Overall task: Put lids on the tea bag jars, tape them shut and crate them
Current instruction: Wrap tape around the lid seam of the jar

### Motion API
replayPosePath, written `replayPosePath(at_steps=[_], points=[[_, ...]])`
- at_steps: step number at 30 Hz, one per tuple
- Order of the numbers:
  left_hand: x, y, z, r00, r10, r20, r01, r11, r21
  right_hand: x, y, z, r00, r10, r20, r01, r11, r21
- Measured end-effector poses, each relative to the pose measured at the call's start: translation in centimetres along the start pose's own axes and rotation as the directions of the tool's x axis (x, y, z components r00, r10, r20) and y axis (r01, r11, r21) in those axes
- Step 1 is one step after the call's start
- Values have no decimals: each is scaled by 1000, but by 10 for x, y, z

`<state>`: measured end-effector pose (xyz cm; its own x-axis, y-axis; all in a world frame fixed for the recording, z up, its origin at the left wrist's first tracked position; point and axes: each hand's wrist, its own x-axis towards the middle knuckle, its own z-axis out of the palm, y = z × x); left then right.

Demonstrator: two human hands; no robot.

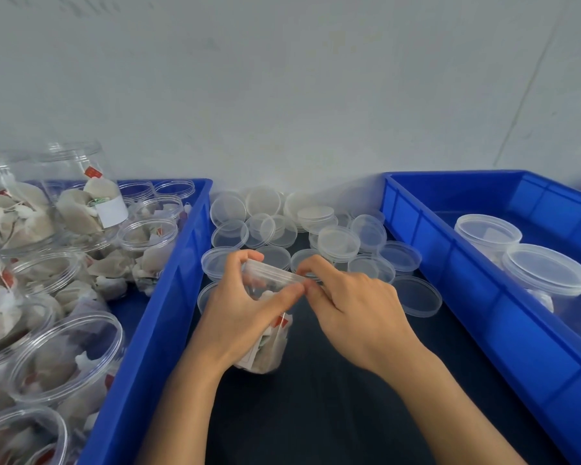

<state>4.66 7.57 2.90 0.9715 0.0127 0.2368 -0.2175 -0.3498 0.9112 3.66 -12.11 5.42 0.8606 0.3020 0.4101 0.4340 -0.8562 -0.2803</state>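
Observation:
A clear jar of tea bags [270, 347] stands on the dark table between two blue crates. A clear lid [272, 273] sits on its mouth. My left hand [239, 310] grips the jar's top and the lid's left rim, thumb on the near side. My right hand [353, 307] pinches the lid's right rim, its fingertips meeting my left thumb. Behind the jar lies a heap of loose clear lids [316, 226]. No tape is visible.
The left blue crate [168, 297] holds several open jars of tea bags [67, 360], some stacked and tilted. The right blue crate [450, 263] holds two lidded jars [544, 270] at its far end. A pale wall rises behind the table.

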Motion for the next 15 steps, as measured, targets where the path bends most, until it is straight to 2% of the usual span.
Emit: replayPosePath(at_steps=[6, 15], points=[[2, -8, -2, 1000, -10, 12, 10, 1000, -18, -2, 2, -1, 998, -5, 57, 1, 997, 71], [1, -12, -6, 999, -17, 32, 17, 1000, 9, -10, 6, 3, 993, 54, 108, -84, 955, 285]])
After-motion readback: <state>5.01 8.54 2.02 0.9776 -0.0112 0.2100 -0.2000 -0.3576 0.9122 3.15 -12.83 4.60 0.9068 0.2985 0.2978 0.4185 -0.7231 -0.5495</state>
